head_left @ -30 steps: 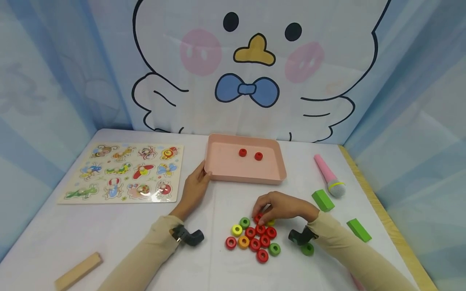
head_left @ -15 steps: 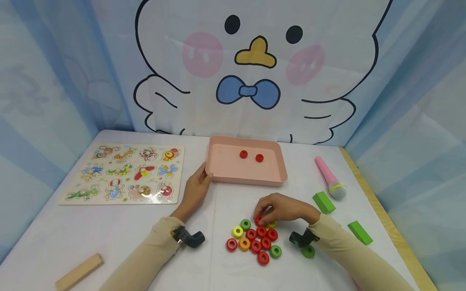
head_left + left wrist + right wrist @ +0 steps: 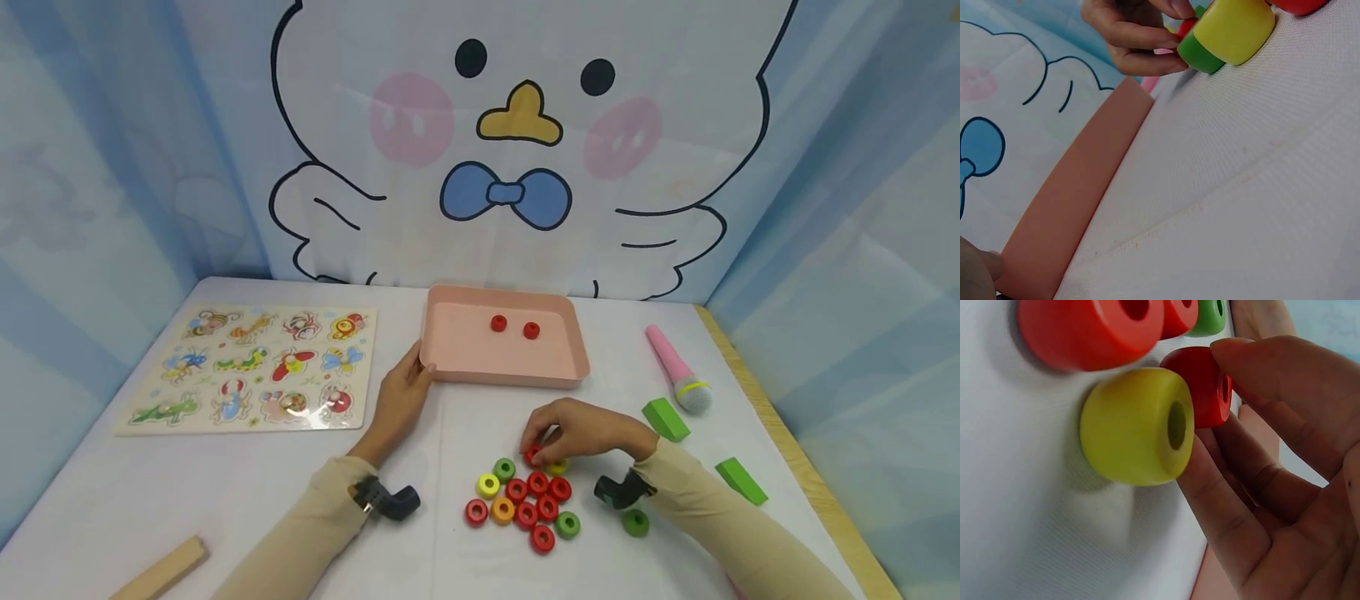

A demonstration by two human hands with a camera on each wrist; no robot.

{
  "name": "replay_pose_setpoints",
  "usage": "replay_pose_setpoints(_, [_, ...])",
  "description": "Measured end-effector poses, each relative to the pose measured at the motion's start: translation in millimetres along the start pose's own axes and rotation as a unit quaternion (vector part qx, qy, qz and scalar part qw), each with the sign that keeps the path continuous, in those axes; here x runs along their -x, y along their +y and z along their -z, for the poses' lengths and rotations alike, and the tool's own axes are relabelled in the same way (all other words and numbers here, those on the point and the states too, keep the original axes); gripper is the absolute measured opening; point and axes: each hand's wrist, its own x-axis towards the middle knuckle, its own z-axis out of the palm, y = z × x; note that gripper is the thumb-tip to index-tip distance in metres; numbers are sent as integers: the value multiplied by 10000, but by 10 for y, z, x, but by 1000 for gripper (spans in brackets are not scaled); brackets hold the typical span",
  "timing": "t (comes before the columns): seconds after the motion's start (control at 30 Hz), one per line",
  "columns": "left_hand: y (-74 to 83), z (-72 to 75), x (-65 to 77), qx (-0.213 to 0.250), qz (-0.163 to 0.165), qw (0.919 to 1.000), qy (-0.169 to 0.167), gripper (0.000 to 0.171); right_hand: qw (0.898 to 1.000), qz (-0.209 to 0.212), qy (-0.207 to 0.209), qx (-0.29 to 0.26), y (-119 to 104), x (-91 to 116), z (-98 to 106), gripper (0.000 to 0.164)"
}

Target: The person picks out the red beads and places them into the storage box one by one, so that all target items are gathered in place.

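The right hand [image 3: 581, 429] pinches a red bead [image 3: 1200, 381] between thumb and fingers, just beside a yellow bead [image 3: 1132, 425] on the desk [image 3: 390, 554]; a light, even squeeze should avoid nudging that neighbour. The left hand [image 3: 401, 400] grips the pink tray [image 3: 465, 352] by its near left corner, which should steady it.

Left hand [image 3: 399, 402] forward, right hand [image 3: 581, 429] pinching

Both sleeved arms come in from the lower edge of the head view. The left forearm [image 3: 300, 525] slants up to the right, its hand farther out, the thumb apart from the fingers. The right forearm [image 3: 738, 525] slants up to the left, the wrist turning the hand inward, thumb opposing bent fingers.
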Motion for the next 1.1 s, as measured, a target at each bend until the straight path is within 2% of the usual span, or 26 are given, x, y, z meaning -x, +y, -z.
replay_pose_setpoints(0.23, [-16,54,30,-46,97,9999,38,61,9996,115,110,215,-97,-135,189,17])
replay_pose_setpoints(0.37, [-28,60,38,-3,93,9999,86,60,9979,179,353,504,-227,-256,450,20])
replay_pose_setpoints(0.57, [-26,44,46,57,169,9997,161,59,9910,8,778,1088,-302,-552,918,21])
replay_pose_setpoints(0.77, [-39,8,18,119,-123,9996,216,57,9926,-520,891,639,-263,-954,1258,23])
replay_pose_setpoints(0.9, [-34,-3,9,-39,-65,9999,141,58,9894,-928,965,562,-219,-1271,1339,25])
replay_pose_setpoints(1.0, [-30,4,19,-165,22,9998,119,58,9876,-1034,979,655,-186,-1512,1316,24])
replay_pose_setpoints(1.1, [-22,6,16,-169,-33,9998,129,58,9863,-1087,965,776,-181,-1696,1288,21])
